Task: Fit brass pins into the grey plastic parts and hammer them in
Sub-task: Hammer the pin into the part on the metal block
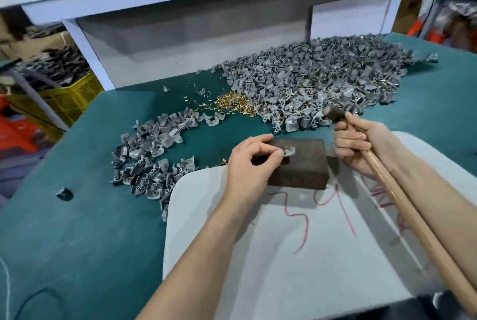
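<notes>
1. Head view: the left hand (247, 162) pinches a grey plastic part (290, 150) on the dark block (304, 172), centre frame. A brass pin (285, 149) seems to stand in it, though it is too small to be sure.
2. At 3 o'clock of the block, the right hand (358, 144) grips the hammer (402, 190).
3. Risk: the fingertips sit right beside the strike spot, so a crooked blow could hit them or bend the pin.

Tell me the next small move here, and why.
Probably tap the hammer down on the brass pin: the left hand pinches the grey part, pin seemingly fitted, on the dark block, and the right hand grips the hammer clear of it.
</notes>
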A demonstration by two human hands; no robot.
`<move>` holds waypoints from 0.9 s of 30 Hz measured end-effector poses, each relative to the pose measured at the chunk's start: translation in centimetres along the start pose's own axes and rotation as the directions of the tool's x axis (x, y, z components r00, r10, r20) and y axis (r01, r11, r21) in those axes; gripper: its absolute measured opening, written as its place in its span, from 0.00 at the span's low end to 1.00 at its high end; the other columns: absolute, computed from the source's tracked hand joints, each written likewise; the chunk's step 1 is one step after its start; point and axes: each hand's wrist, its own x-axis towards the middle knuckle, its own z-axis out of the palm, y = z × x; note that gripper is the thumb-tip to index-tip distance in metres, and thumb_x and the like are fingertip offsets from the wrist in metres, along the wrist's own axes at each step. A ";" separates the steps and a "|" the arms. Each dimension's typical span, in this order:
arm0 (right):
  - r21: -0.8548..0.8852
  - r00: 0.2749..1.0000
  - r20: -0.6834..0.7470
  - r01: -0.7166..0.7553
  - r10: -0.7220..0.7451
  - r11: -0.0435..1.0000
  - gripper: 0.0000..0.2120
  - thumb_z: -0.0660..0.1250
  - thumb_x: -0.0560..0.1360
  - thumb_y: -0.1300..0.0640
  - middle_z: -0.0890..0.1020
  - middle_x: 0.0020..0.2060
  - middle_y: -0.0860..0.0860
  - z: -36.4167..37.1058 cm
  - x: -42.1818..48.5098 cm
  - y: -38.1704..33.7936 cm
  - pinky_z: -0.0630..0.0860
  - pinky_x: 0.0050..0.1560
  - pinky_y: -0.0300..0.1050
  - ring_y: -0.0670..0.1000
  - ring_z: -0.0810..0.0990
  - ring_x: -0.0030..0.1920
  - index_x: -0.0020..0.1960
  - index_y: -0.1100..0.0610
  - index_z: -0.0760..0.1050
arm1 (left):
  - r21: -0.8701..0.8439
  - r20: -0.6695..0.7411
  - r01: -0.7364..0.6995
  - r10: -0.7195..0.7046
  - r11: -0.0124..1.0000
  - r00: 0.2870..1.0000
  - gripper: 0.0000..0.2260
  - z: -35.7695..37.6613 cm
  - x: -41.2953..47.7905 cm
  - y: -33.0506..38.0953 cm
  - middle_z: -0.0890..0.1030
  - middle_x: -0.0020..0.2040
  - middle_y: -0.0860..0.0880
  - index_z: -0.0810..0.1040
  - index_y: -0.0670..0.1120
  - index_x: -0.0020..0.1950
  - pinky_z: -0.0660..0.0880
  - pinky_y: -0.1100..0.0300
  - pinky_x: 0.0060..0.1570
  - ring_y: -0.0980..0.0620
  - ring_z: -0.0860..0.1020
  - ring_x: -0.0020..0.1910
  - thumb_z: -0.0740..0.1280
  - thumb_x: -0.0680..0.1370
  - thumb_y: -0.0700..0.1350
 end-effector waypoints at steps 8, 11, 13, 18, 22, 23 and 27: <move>0.101 1.000 0.017 -0.009 0.007 0.995 0.15 0.53 0.80 0.50 0.62 0.18 0.45 -0.7 0.7 -0.1 0.61 0.19 0.35 0.43 0.53 0.18 0.37 0.55 0.65 | -0.009 -0.003 0.017 -0.017 1.000 1.000 0.10 0.2 0.1 0.0 0.80 0.55 0.59 0.81 0.53 0.35 0.66 0.47 0.66 0.52 0.73 0.62 0.71 0.74 0.42; 0.115 1.000 0.025 -0.011 0.009 0.993 0.14 0.54 0.79 0.50 0.62 0.18 0.45 -0.9 0.8 -0.1 0.61 0.19 0.35 0.43 0.53 0.18 0.37 0.55 0.65 | -0.010 -0.006 0.008 -0.008 1.000 1.000 0.09 0.3 0.0 0.0 0.80 0.55 0.59 0.81 0.53 0.36 0.66 0.46 0.66 0.52 0.74 0.62 0.71 0.74 0.41; 0.118 0.999 0.029 -0.017 0.013 0.993 0.14 0.55 0.78 0.50 0.62 0.18 0.45 -0.9 0.8 -0.1 0.60 0.18 0.35 0.43 0.52 0.19 0.37 0.55 0.65 | 0.054 -0.017 -0.040 0.041 0.998 0.999 0.08 0.4 -0.1 0.0 0.80 0.54 0.59 0.80 0.54 0.37 0.65 0.46 0.67 0.53 0.72 0.64 0.71 0.74 0.41; 0.141 0.999 0.036 -0.014 0.009 0.990 0.14 0.55 0.78 0.50 0.62 0.18 0.45 -1.2 1.0 -0.1 0.59 0.19 0.35 0.43 0.54 0.17 0.37 0.56 0.65 | 0.282 -0.030 -0.282 0.302 0.917 0.953 0.10 0.3 -0.3 0.1 0.78 0.49 0.66 0.78 0.56 0.41 0.56 0.40 0.69 0.57 0.70 0.64 0.72 0.71 0.40; 0.156 0.999 0.045 -0.018 0.011 0.988 0.14 0.55 0.78 0.51 0.62 0.18 0.46 -1.3 1.1 -0.1 0.59 0.19 0.35 0.42 0.55 0.17 0.37 0.56 0.66 | 0.294 -0.034 -0.322 0.346 0.900 0.937 0.10 0.3 -0.6 0.2 0.76 0.45 0.72 0.78 0.55 0.42 0.47 0.55 0.73 0.66 0.69 0.60 0.71 0.70 0.39; 0.158 0.999 0.047 -0.020 0.013 0.987 0.14 0.55 0.78 0.51 0.62 0.18 0.45 -1.3 1.1 -0.1 0.59 0.19 0.35 0.42 0.54 0.18 0.37 0.56 0.66 | 0.294 -0.032 -0.332 0.356 0.896 0.934 0.10 0.3 -0.7 0.3 0.75 0.46 0.73 0.77 0.55 0.42 0.46 0.60 0.72 0.67 0.69 0.59 0.70 0.70 0.39; 0.164 0.999 0.038 -0.023 0.017 0.986 0.16 0.54 0.79 0.50 0.62 0.18 0.45 -1.4 1.3 0.0 0.59 0.19 0.35 0.43 0.60 0.16 0.36 0.56 0.66 | 0.328 -0.022 -0.378 0.408 0.866 0.913 0.06 0.4 -0.8 0.4 0.76 0.41 0.67 0.79 0.51 0.42 0.49 0.56 0.71 0.61 0.71 0.59 0.68 0.70 0.40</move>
